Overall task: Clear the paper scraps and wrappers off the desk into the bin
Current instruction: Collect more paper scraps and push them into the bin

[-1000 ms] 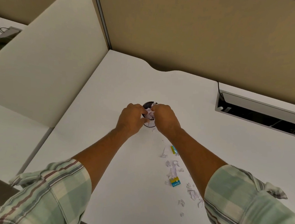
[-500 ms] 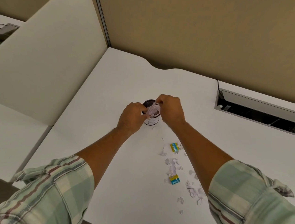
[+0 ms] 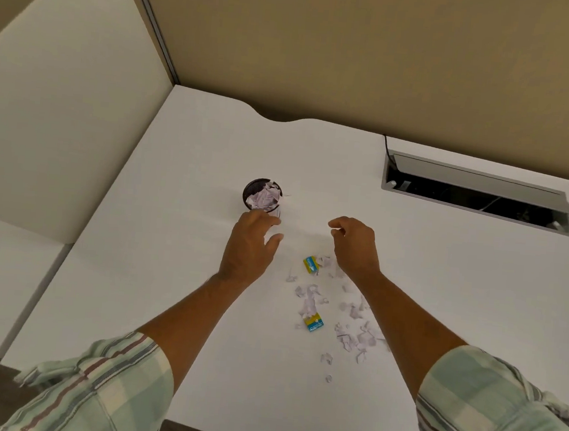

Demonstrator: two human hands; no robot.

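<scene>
A small dark round bin (image 3: 251,192) stands on the white desk (image 3: 174,274), with crumpled pale paper (image 3: 264,197) inside it. My left hand (image 3: 250,246) hovers just in front of the bin, fingers apart and holding nothing. Further right, my right hand (image 3: 354,247) hangs over the desk with loosely curled fingers and nothing in it. Several torn paper scraps (image 3: 308,300) lie below my right hand, trailing toward the front right. Among them are two yellow-and-blue wrappers, one (image 3: 311,264) near my right wrist and one (image 3: 315,323) closer to me.
A cable tray with its grey lid (image 3: 479,179) raised is set into the desk at the back right. A tan partition (image 3: 359,50) runs along the back edge. A cream divider panel (image 3: 60,127) closes off the left side.
Both hands have let go of the paper over the bin and drawn back toward me. The paper now sits in the bin. My right hand has moved right, over the scraps.
</scene>
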